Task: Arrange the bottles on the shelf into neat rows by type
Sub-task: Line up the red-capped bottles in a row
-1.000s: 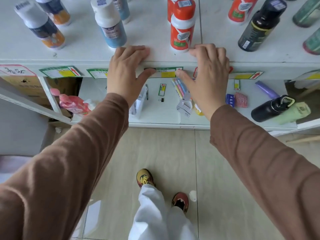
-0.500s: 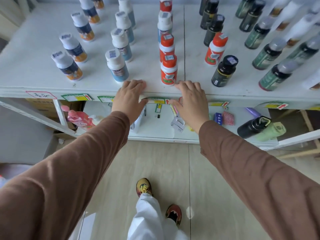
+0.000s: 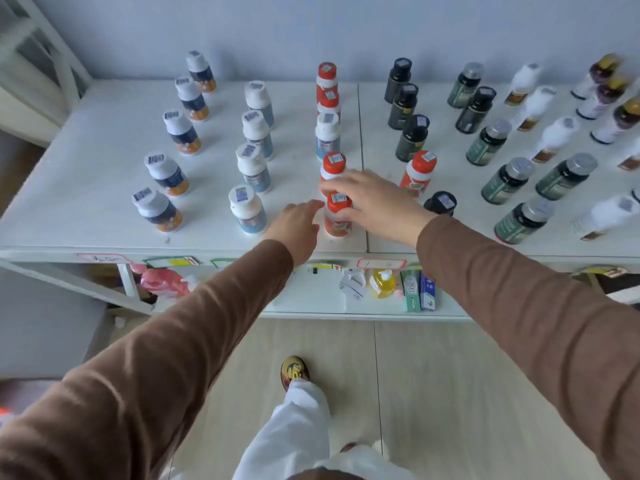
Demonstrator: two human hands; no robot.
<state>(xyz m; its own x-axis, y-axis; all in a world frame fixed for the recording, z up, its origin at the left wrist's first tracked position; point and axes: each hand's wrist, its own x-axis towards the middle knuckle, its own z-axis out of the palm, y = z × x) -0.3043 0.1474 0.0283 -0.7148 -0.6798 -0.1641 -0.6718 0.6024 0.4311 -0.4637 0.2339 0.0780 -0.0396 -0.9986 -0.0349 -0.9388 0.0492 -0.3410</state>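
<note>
The front red-capped white plastic bottle (image 3: 337, 216) at the white shelf's (image 3: 86, 202) front edge is reached by the spread right hand (image 3: 372, 199); the left hand (image 3: 294, 220), relaxed, is beside it. It should be gripped low and kept upright.

five orange-labelled bottles (image 3: 180, 131), four blue-labelled bottles (image 3: 254, 168), two hands (image 3: 374, 200).

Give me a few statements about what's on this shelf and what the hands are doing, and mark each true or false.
1. The right hand reaches over the front red-capped bottle. True.
2. The left hand holds a blue-labelled bottle. False: it holds nothing.
3. One white-capped bottle stands in the red-capped column. True.
4. All the bottles lie on their sides. False: they stand upright.
5. A yellow bottle sits on the lower shelf. True.
</note>
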